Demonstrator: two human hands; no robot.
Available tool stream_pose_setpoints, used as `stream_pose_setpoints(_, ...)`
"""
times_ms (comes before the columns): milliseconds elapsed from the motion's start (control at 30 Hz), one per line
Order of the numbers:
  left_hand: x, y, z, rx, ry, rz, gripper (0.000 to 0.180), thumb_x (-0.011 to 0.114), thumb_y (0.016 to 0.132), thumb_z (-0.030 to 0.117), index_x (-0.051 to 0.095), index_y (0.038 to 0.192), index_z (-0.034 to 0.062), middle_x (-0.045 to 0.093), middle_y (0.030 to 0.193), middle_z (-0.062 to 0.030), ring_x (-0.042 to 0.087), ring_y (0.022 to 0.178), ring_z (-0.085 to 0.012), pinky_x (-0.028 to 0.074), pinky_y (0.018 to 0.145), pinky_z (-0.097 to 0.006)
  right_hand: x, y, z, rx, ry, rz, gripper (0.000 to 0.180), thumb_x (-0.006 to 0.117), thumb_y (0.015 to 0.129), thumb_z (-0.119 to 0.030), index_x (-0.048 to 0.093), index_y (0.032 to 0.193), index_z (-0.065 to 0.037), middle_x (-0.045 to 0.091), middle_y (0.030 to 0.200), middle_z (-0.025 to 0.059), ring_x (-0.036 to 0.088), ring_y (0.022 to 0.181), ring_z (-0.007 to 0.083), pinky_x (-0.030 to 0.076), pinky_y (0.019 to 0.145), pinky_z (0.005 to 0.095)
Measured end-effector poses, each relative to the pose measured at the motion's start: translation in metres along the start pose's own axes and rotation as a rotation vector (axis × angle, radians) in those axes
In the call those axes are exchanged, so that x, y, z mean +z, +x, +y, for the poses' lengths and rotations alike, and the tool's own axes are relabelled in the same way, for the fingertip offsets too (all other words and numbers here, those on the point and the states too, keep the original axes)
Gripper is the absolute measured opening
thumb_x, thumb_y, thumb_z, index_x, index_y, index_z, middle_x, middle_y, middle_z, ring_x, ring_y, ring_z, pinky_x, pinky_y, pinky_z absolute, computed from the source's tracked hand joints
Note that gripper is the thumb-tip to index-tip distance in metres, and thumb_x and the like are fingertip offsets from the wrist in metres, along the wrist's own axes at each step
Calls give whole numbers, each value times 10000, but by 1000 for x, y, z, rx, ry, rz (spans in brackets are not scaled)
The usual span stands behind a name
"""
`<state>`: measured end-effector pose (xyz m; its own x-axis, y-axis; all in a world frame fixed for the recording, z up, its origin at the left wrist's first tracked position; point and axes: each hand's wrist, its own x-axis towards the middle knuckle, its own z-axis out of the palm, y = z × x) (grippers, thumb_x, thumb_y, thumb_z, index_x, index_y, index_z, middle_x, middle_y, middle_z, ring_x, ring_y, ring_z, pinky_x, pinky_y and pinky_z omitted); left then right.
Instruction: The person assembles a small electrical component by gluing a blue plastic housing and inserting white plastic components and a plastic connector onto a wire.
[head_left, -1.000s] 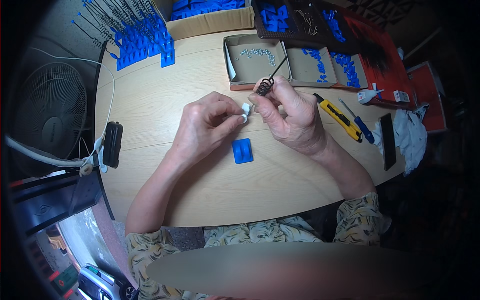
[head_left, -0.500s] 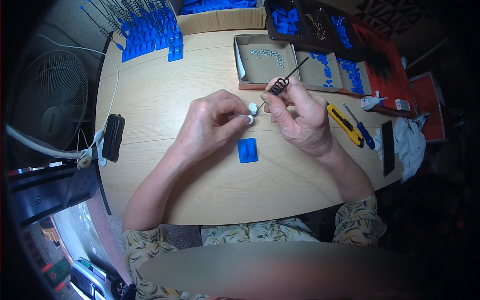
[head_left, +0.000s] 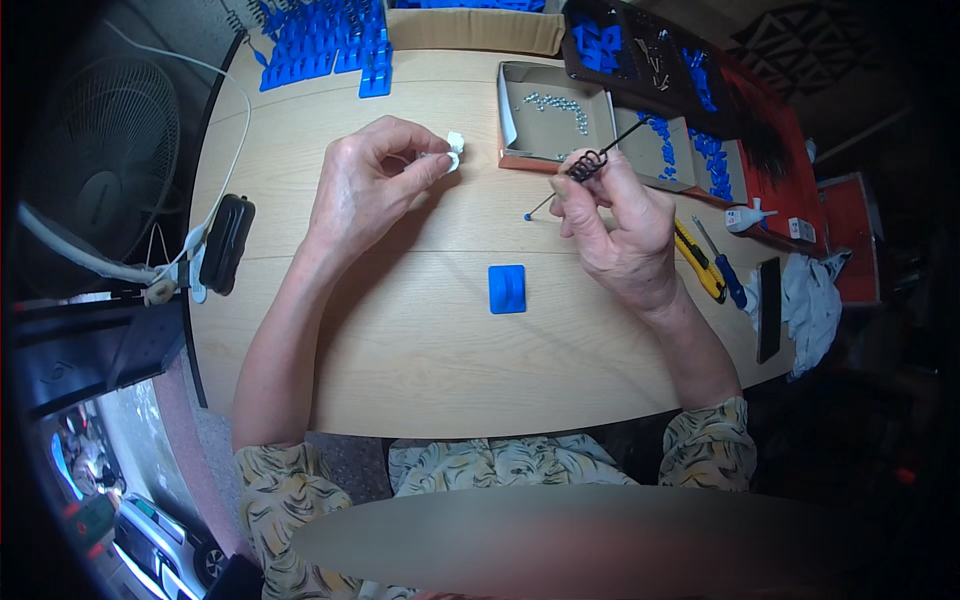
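Observation:
My left hand [head_left: 372,178] pinches a small white piece [head_left: 455,150] between thumb and fingertips, above the wooden table [head_left: 400,330]. My right hand [head_left: 615,225] holds a thin black rod with a coiled spring and a blue tip [head_left: 585,168], the tip pointing down-left toward the table. The two hands are apart. A small blue plastic block [head_left: 507,289] lies flat on the table between and below them.
An open cardboard tray [head_left: 548,115] with several small metal bits stands behind the right hand. Blue plastic parts [head_left: 322,45] crowd the far edge. A yellow utility knife [head_left: 699,262], a blue-handled tool [head_left: 728,277], a black phone [head_left: 768,308], a black adapter [head_left: 226,243] and a fan [head_left: 105,170] flank the table.
My hands, which were touching over the blue block, have separated. The left hand carried the white piece left; the right hand drew the rod away to the right.

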<state>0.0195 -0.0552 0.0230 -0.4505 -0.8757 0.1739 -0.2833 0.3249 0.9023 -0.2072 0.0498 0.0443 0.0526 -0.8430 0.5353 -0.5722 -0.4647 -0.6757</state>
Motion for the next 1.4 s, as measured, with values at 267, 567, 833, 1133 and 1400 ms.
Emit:
stream_pose_setpoints(267,-3,6,-21,-14,162,88,134,740,876,137,745,957,30,708,913,-37,648,791,-96,519,696,-241,3,0,-3,-35,-26,-42,115,662,904,-3,549,894,17,599,661,54,629,557,117,473,463,256)
stream_pose_setpoints(567,-5,8,-31,39,238,234,121,732,873,123,754,971,56,713,977,-38,661,868,-112,525,764,-260,-5,3,-7,137,41,12,116,642,937,-41,555,902,27,645,675,62,641,580,90,490,481,232)
stream_pose_setpoints(833,-7,8,-35,111,281,261,105,720,870,98,753,957,48,714,987,-46,660,902,-138,525,808,-282,-2,3,0,122,-2,36,122,637,943,-40,550,894,30,655,684,58,657,606,81,523,489,212)
stream_pose_setpoints(1133,-9,17,-44,244,389,351,111,717,855,103,749,939,38,700,945,-76,625,870,-220,515,783,-351,2,5,1,105,21,79,135,656,928,-29,547,883,35,649,706,51,657,614,82,534,493,218)
stream_pose_setpoints(1400,9,-4,2,380,220,195,302,781,812,164,728,1089,58,680,1066,-104,639,973,-226,550,780,-353,-22,12,-10,241,180,153,143,640,940,-35,526,866,11,639,672,54,623,564,70,485,459,197)
